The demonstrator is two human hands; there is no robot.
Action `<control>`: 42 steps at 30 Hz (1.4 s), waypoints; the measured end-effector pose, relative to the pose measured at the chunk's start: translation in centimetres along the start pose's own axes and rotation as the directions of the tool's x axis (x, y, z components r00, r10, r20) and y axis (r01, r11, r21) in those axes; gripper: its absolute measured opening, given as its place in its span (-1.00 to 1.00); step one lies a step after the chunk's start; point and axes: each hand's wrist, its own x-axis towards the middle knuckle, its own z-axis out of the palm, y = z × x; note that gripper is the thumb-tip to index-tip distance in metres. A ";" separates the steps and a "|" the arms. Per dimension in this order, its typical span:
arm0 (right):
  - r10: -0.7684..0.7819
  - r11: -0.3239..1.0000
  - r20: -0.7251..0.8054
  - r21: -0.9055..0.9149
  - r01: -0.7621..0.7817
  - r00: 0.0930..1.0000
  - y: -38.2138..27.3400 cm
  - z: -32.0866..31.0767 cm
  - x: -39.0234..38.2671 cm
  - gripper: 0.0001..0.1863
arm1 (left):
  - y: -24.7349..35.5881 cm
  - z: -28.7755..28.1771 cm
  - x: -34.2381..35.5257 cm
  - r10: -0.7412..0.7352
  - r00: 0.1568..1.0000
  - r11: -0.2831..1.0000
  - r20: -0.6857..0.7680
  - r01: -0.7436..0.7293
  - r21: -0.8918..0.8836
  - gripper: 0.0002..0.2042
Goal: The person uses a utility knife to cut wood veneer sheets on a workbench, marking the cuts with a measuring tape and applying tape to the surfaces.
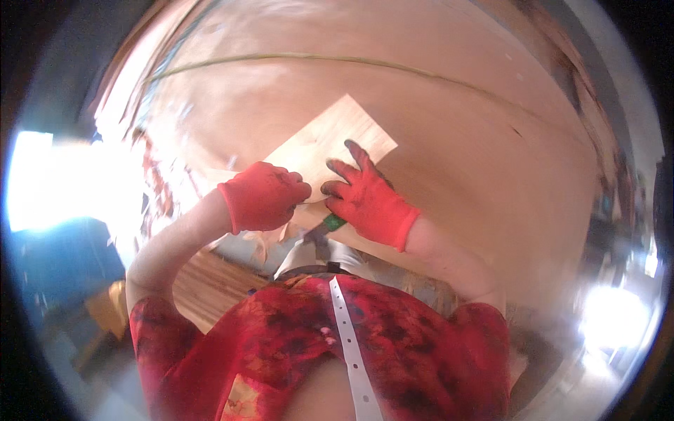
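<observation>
Lying on a broad, reddish-tan board [491,168], a thin pale wood sheet [337,133] sits mostly beyond both hands, its near end between them and its far corners pointing away from the body. The left hand [263,196], in a red glove, is curled nearly into a fist at the sheet's near left part; whether the fingertips pinch its edge or something small cannot be told. The right hand [368,203], gloved in red with dark fingertips, has its fingers loosely spread over the sheet's near right part; it grasps nothing visible, and how firmly it presses is unclear. Just below the right hand is a green object [333,222], partly hidden. Curled pale scraps [265,242] lie below the left hand, near some brown striped wood [210,284]. A long yellowish-green line [302,56] crosses the board, well apart from both hands.
</observation>
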 end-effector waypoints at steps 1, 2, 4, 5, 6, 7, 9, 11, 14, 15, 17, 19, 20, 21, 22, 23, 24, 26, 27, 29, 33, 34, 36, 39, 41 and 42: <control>0.112 0.992 0.026 0.059 -0.114 0.993 0.6 1.3 -2.4 -0.77 | 0.6 -0.6 2.6 -0.049 0.987 0.998 0.155 0.045 0.032 -0.78; 0.207 0.970 0.045 0.121 -0.211 0.977 1.4 2.1 -4.1 -0.74 | 0.9 -0.9 4.7 0.011 1.000 0.998 0.021 -0.012 0.054 -0.73; 0.465 0.868 -0.058 0.223 -0.443 0.883 2.3 1.7 -8.9 -0.76 | 1.7 -1.2 8.5 0.120 0.962 0.990 -0.246 -0.099 0.097 -0.64; 0.570 0.801 -0.102 0.288 -0.525 0.815 2.9 1.1 -11.3 -0.76 | 2.2 -1.9 10.0 0.114 0.950 0.988 -0.291 -0.077 0.134 -0.51; 0.676 0.720 -0.156 0.352 -0.598 0.721 3.8 0.2 -13.6 -0.76 | 2.7 -3.2 10.9 0.136 0.922 0.986 -0.361 -0.090 0.142 -0.50; 0.768 0.628 -0.203 0.422 -0.654 0.607 4.6 -0.9 -16.4 -0.76 | 3.3 -5.0 11.7 0.159 0.890 0.983 -0.427 -0.103 0.151 -0.49; 0.893 0.439 -0.349 0.539 -0.718 0.284 6.2 0.6 -25.6 -0.77 | 3.9 -5.0 12.4 0.172 0.814 0.985 -0.554 -0.132 0.112 -0.44; 0.958 -0.069 -0.104 0.821 -0.567 -0.267 6.3 -0.8 -32.8 -0.70 | 3.0 -3.8 12.3 0.095 0.783 0.995 -0.615 -0.091 0.038 -0.48; 0.796 0.125 -0.280 0.944 -0.307 -0.536 7.4 3.2 -46.0 -0.59 | 1.0 0.9 12.2 -0.110 0.833 0.985 -0.542 0.017 -0.174 -0.50; 0.754 0.156 -0.263 0.962 -0.225 -0.602 7.6 5.4 -52.0 -0.58 | 0.0 2.8 12.3 -0.174 0.855 0.964 -0.488 0.048 -0.261 -0.51; 0.688 0.172 -0.172 0.982 -0.072 -0.705 9.1 9.0 -57.4 -0.59 | -2.6 7.4 10.3 -0.303 0.869 0.913 -0.392 0.147 -0.380 -0.59; 0.605 0.123 -0.021 0.990 0.067 -0.796 10.6 12.0 -59.1 -0.63 | -4.4 11.3 7.6 -0.421 0.859 0.848 -0.292 0.258 -0.462 -0.64; 0.551 0.097 0.009 0.992 0.075 -0.835 11.4 13.5 -60.4 -0.65 | -5.2 13.0 6.6 -0.466 0.849 0.814 -0.251 0.300 -0.497 -0.66; 0.491 0.070 0.037 0.994 0.082 -0.870 12.3 14.9 -61.8 -0.66 | -5.5 14.0 6.0 -0.507 0.837 0.776 -0.207 0.339 -0.531 -0.67; 0.432 0.041 0.062 0.995 0.089 -0.900 13.2 16.3 -63.4 -0.68 | -5.6 14.6 5.5 -0.529 0.825 0.765 -0.196 0.365 -0.530 -0.67; 0.493 0.002 0.011 1.000 0.014 -0.870 13.9 16.8 -65.8 -0.67 | -5.6 15.4 5.2 -0.548 0.815 0.751 -0.188 0.380 -0.541 -0.67; 0.553 -0.032 -0.042 0.997 -0.071 -0.832 14.6 16.7 -68.8 -0.65 | -5.5 16.3 5.2 -0.566 0.805 0.733 -0.180 0.391 -0.557 -0.68; 0.588 -0.077 -0.167 0.962 -0.261 -0.791 15.3 13.7 -74.7 -0.59 | -5.1 18.6 6.1 -0.560 0.806 0.717 -0.193 0.354 -0.601 -0.69; 0.597 -0.139 -0.157 0.946 -0.294 -0.786 16.2 14.7 -74.4 -0.59 | -5.2 19.2 5.5 -0.577 0.797 0.699 -0.178 0.369 -0.613 -0.70; 0.634 -0.207 -0.147 0.914 -0.350 -0.759 19.0 16.1 -71.4 -0.59 | -4.9 18.9 2.5 -0.641 0.751 0.663 -0.157 0.440 -0.606 -0.71; 0.643 -0.158 -0.211 0.904 -0.397 -0.736 18.1 16.5 -65.6 -0.59 | -4.5 17.6 0.6 -0.591 0.775 0.755 -0.223 0.436 -0.490 -0.68; 0.612 -0.135 -0.239 0.907 -0.398 -0.754 17.1 16.8 -63.8 -0.59 | -4.6 16.7 0.3 -0.574 0.789 0.773 -0.218 0.435 -0.462 -0.68; 0.600 -0.068 -0.287 0.912 -0.405 -0.746 17.4 17.3 -58.9 -0.58 | -3.9 17.6 -2.2 -0.646 0.751 0.719 -0.133 0.541 -0.437 -0.70; 0.629 0.050 -0.330 0.921 -0.387 -0.704 17.1 16.3 -51.8 -0.57 | -3.1 22.2 -6.1 -0.702 0.707 0.647 -0.089 0.580 -0.495 -0.70; 0.692 0.132 -0.326 0.934 -0.331 -0.644 17.2 15.7 -46.4 -0.56 | -2.8 25.0 -8.6 -0.709 0.699 0.638 -0.098 0.575 -0.513 -0.72; 0.760 0.154 -0.310 0.940 -0.304 -0.571 18.1 15.4 -42.7 -0.55 | -1.6 26.8 -10.6 -0.748 0.663 0.568 -0.029 0.616 -0.546 -0.72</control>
